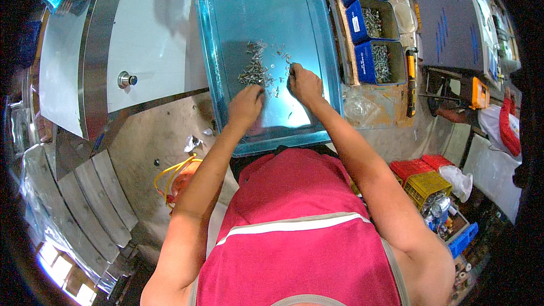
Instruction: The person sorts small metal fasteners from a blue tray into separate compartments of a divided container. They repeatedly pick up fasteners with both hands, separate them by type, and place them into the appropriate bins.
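Note:
A shallow tray with a shiny blue lining point(226, 17) lies in front of me, its rim turned up all round. Near its middle is a loose pile of small screws point(253, 69), with a few scattered pieces to the right of it. My left hand point(246, 105) is over the near edge of the pile, fingers curled together; whatever is in them is hidden. My right hand point(307, 86) is right of the pile with thumb and fingers drawn together at the tips. I cannot make out what they hold.
Right of the tray stand blue bins of screws point(381, 62) beside a yellow-and-black tool point(411, 82) and a clear plastic bag point(360, 106). A large white metal panel with a knob point(127, 80) is at left. Crates point(422, 186) and another person's red-and-white clothing point(498, 124) are farther right.

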The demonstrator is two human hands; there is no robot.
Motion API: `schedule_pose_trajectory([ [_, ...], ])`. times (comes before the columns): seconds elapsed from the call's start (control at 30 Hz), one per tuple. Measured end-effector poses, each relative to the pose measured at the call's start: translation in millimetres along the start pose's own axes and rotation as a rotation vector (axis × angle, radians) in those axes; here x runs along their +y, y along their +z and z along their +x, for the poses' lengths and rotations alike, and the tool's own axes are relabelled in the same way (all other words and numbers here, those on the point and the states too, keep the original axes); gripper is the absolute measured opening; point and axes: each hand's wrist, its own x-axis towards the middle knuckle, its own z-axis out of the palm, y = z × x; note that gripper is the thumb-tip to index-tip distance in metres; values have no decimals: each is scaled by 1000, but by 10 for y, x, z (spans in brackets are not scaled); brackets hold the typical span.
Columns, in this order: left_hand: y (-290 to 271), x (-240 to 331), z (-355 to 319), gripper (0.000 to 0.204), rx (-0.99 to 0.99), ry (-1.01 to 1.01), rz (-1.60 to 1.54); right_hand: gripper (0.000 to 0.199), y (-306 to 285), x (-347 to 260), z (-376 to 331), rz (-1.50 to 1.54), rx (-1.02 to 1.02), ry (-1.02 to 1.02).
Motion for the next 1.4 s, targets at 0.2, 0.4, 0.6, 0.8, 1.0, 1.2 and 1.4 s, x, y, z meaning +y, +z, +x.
schedule_pose_trajectory([
  [0.2, 132, 42, 178, 16, -67, 263, 321, 18, -700, -198, -159, 224, 281, -24],
  [0.4, 212, -89, 198, 19, -82, 244, 232, 18, -2036, -131, 75, 125, 879, -80],
  [0.6, 23, -117, 85, 13, -168, -480, -1198, 23, -2187, 41, 318, 14, 824, 19],
  [0.8, -207, -150, -20, 21, -214, -456, -1495, 20, -970, -102, -242, 306, 389, -137],
  [1.0, -82, -36, 169, 24, -71, -150, -343, 23, -15, -119, -407, 157, -5, -323],
  [1.2, 118, 109, 264, 20, 52, 90, 122, 19, 193, -137, -263, -123, -193, -342],
  [1.4, 157, 139, 338, 14, 82, 104, 151, 16, 181, -81, -315, -15, -76, -394],
])
